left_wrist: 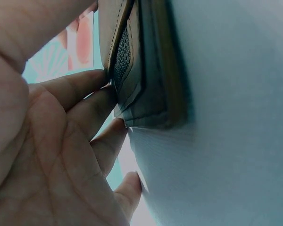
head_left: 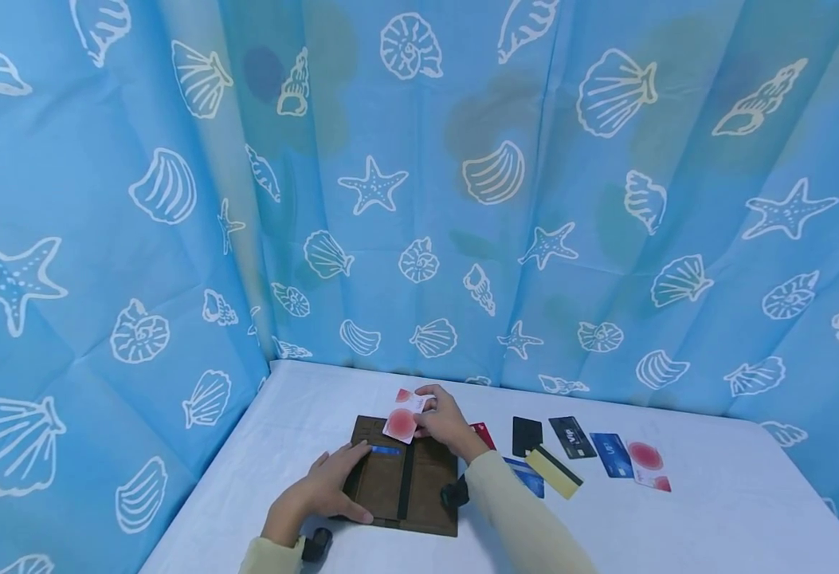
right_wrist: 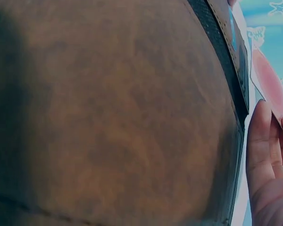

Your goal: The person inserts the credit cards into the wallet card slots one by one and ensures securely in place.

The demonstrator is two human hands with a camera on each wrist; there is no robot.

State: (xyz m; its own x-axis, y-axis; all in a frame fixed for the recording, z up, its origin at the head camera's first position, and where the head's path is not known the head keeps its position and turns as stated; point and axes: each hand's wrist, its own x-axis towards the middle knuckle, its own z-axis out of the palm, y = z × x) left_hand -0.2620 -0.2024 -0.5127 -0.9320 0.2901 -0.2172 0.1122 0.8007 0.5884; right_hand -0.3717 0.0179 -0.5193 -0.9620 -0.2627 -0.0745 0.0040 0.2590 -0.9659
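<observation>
1. Left hand: fingers apart, mostly straight, resting along the left edge of the brown wallet.
2. Wallet: unfolded, nearer the table's left edge than its right (I spot a blue card in one slot).
3. Right hand: clamped on a pink-and-white card, over wallet's top edge.
4. Loose cards: right of wallet, toward table's back edge.

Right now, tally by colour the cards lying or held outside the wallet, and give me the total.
Pink-and-white cards: 2, one held in the right hand
Blue cards: 2
Dark cards: 2
Red card: 1, partly hidden
Gold card: 1
Total: 8
</observation>
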